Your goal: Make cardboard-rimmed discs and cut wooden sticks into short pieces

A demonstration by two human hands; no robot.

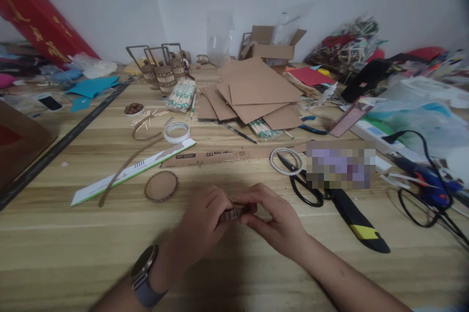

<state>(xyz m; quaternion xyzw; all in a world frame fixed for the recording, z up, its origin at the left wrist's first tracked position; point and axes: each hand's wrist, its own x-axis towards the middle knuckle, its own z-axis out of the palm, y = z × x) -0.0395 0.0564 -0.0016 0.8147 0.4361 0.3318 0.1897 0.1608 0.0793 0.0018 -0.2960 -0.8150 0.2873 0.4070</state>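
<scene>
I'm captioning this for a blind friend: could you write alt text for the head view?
A person's left hand and right hand hold a small, brown, ridged piece over a wooden table. A round brown piece with a ridged rim lies to the left, black scissors to the right. Behind are stacked cardboard sheets and small brown buckets.

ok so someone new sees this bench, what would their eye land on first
Probably the left hand and right hand, holding a small brown ribbed piece between them at the near centre. Next, perhaps the heap of brown cardboard sheets beyond them, with little slatted buckets to its left. The big red object with gold characters also stands out, at upper left.
</scene>
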